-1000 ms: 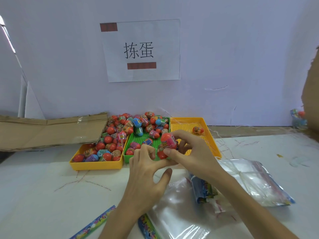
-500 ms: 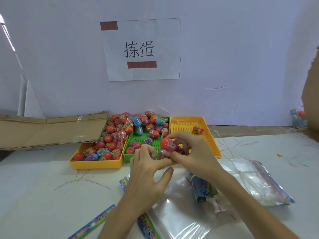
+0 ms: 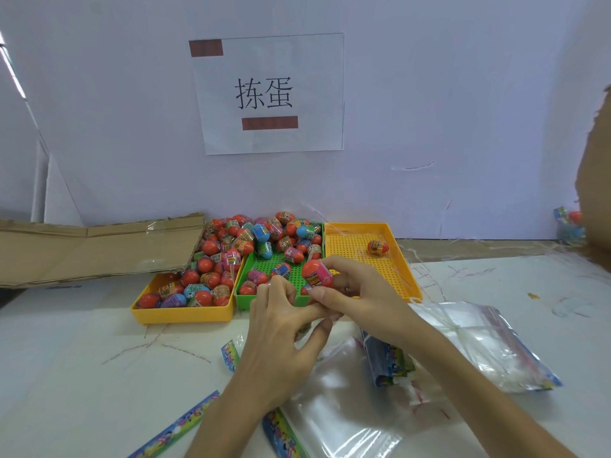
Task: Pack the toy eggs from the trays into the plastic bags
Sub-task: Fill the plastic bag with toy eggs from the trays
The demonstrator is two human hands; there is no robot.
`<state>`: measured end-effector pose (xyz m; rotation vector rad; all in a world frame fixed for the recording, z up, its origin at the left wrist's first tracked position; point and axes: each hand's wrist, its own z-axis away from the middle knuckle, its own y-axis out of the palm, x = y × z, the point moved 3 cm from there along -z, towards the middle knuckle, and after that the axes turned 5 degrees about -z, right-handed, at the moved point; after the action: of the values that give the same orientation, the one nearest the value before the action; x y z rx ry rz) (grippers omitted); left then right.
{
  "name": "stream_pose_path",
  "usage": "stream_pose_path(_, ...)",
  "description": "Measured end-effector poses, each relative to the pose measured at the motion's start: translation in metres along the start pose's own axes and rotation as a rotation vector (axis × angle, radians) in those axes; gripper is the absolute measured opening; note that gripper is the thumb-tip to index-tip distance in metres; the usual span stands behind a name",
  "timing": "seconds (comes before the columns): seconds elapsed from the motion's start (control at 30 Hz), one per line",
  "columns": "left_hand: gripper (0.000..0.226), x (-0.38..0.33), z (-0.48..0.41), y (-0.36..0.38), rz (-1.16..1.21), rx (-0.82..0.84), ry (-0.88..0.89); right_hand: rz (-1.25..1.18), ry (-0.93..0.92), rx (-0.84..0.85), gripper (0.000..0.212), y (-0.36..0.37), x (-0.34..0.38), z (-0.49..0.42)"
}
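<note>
The right hand (image 3: 360, 292) pinches a red and pink toy egg (image 3: 316, 273) just above the green tray (image 3: 281, 269). The left hand (image 3: 284, 328) curls close, its grip unclear. The egg could slip and roll off the worktop (image 3: 66, 358), missing the clear bag (image 3: 347, 414) near the tray.

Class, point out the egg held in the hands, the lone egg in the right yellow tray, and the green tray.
held egg (image 3: 316, 273), head view, red-pink shell.
lone egg (image 3: 378, 248), head view, its middle.
green tray (image 3: 245, 281), head view, left rim.
</note>
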<state>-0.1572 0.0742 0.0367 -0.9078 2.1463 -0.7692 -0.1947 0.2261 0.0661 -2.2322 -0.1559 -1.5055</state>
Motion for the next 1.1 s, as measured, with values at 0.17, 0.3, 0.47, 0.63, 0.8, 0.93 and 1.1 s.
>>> stream_pose_path(0.17, 0.026, -0.003, 0.002, 0.002, 0.045, 0.103, -0.003, 0.007, 0.032, 0.022, 0.021, 0.002, -0.002, -0.001)
stream_pose_path(0.3, 0.018, 0.001, 0.003, 0.0, 0.259, 0.085, -0.083, -0.028, 0.012, -0.077, 0.018, -0.003, -0.003, -0.003)
stream_pose_path(0.47, 0.027, 0.003, 0.003, 0.001, 0.327, 0.116, -0.115, -0.08, -0.084, -0.211, 0.01, -0.015, 0.003, -0.006)
stream_pose_path(0.63, 0.031, 0.005, 0.0, -0.004, 0.246, -0.025, -0.12, -0.232, -0.115, -0.328, 0.025, -0.027, 0.01, -0.005)
stream_pose_path(0.8, 0.033, 0.006, 0.0, -0.009, 0.21, -0.136, -0.082, -0.266, -0.121, -0.248, 0.021, -0.019, 0.013, -0.004)
stream_pose_path(0.93, 0.029, 0.004, -0.001, -0.011, 0.127, -0.193, -0.06, -0.161, -0.116, -0.144, 0.022, -0.007, 0.007, -0.004)
stream_pose_path(1.1, 0.033, 0.008, -0.002, -0.015, 0.053, -0.241, -0.117, 0.045, -0.08, -0.23, 0.011, -0.013, -0.001, -0.004)
